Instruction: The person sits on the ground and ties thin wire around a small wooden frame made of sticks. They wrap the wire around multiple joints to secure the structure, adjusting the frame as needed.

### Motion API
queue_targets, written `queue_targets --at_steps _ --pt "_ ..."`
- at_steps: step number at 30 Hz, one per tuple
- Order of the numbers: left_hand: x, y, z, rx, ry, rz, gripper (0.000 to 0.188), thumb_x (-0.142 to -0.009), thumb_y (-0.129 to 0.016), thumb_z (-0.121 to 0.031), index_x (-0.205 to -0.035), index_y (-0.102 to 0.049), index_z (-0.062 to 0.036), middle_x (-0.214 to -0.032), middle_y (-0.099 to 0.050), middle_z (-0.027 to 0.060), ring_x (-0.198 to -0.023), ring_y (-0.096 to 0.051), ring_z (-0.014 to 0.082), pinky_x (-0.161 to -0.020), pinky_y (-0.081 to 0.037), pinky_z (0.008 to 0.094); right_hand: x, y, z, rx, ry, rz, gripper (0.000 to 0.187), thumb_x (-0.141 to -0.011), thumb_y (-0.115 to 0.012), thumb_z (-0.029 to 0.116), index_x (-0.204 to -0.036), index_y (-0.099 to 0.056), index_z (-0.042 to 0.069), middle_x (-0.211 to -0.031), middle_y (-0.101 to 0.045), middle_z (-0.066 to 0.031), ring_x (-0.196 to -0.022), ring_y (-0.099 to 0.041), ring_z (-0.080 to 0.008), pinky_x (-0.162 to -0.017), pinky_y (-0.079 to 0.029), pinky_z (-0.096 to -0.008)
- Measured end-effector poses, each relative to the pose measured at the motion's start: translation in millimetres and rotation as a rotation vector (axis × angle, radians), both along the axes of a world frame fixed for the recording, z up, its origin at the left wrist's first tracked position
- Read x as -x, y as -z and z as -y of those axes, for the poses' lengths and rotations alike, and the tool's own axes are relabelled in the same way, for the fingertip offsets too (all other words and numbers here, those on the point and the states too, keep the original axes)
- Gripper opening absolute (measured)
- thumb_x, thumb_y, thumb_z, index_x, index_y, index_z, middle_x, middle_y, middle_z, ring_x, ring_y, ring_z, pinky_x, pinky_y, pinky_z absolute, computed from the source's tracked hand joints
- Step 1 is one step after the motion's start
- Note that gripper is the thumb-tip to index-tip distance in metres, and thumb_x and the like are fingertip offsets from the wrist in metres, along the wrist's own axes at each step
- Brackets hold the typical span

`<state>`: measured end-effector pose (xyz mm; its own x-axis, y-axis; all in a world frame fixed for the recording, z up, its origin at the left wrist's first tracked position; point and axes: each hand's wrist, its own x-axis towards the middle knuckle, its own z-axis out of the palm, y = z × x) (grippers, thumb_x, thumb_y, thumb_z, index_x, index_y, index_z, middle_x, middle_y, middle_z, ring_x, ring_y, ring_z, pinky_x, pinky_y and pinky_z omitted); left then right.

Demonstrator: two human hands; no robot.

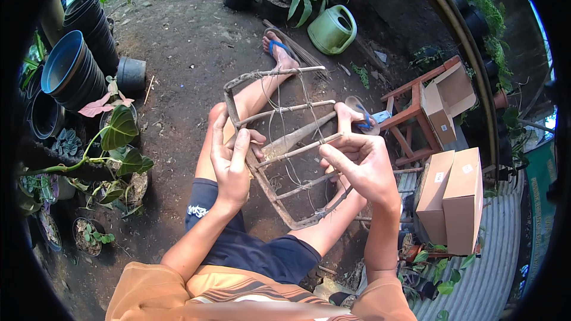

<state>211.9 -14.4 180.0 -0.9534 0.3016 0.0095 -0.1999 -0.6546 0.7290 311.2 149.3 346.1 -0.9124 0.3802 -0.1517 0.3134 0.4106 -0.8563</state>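
Between my hands, above my lap, is a weathered frame of wooden sticks (274, 198). Several thin crossbars run off its left side bar, lashed with wire or cord, and some of their right ends stick out free. My left hand (231, 167) grips that side bar near its middle, thumb on top. At the right, my right hand (370, 169) has curled fingers and a bent thumb closed around the end of a middle crossbar. A wider, flat wooden strip (300, 135) slants across the middle; whether it is fastened to the frame I cannot tell.
Stacked black pots (83, 74) and leafy plants (119, 134) stand along the left. A green watering can (333, 30) is ahead on the dirt ground. To the right are a reddish wooden stool (416, 113), cardboard boxes (461, 202) and a loose sandal (361, 114).
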Motion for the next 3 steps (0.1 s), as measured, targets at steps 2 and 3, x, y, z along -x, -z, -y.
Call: queue_targets --at_steps 2,3 --pt "-2 -1 1 0.027 -0.021 -0.022 0.059 -0.112 -0.057 -0.017 -0.163 -0.03 -0.006 -0.096 -0.073 0.012 -0.074 -0.065 0.0125 -0.069 -0.055 0.0265 -15 3 6 0.037 0.052 0.076 0.02 -0.099 -0.079 0.014 -0.107 -0.079 -0.004 -0.093 -0.08 -0.01 -0.071 -0.074 -0.0103 -0.065 -0.06 -0.0211" --pt "-5 -2 3 0.026 -0.007 -0.048 0.057 -0.112 -0.055 -0.016 -0.164 -0.032 -0.0056 -0.094 -0.07 0.0117 -0.076 -0.063 0.0117 -0.074 -0.052 0.0243 -20 11 13 0.019 0.072 -0.035 0.018 -0.1 -0.076 0.011 -0.11 -0.08 -0.004 -0.117 -0.077 -0.0215 -0.073 -0.076 -0.0115 -0.068 -0.062 -0.0216"
